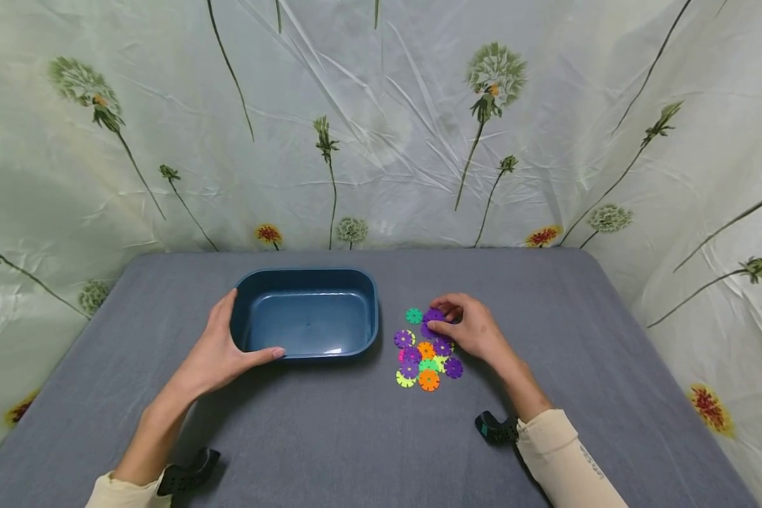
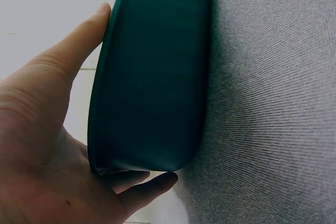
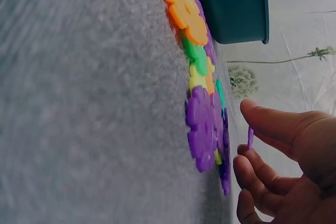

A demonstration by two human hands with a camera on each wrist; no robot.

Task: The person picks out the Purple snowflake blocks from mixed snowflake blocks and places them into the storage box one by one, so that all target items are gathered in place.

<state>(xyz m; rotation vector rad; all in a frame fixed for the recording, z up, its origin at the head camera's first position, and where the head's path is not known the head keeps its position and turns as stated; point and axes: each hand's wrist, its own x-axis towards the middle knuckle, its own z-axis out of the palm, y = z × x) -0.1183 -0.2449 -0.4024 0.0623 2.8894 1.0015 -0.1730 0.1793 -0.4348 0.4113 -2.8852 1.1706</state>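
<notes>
A blue plastic basin (image 1: 307, 326) sits on the grey cloth, and nothing lies inside it. My left hand (image 1: 219, 356) grips its left end, thumb along the near rim and fingers around the left side, as the left wrist view also shows. To the right of the basin, my right hand (image 1: 473, 326) pinches a purple snowflake disc (image 3: 250, 138) between thumb and fingertips, just over the pile. Several notched snowflake discs (image 1: 428, 381) in purple, orange, green, yellow and pink lie flat and overlapping below that hand. A green disc (image 1: 413, 315) lies at the pile's far edge.
The grey cloth-covered table (image 1: 330, 437) runs back to a pale curtain (image 1: 394, 141) printed with dandelions. Black straps with camera mounts (image 1: 497, 428) sit at both wrists, close over the cloth.
</notes>
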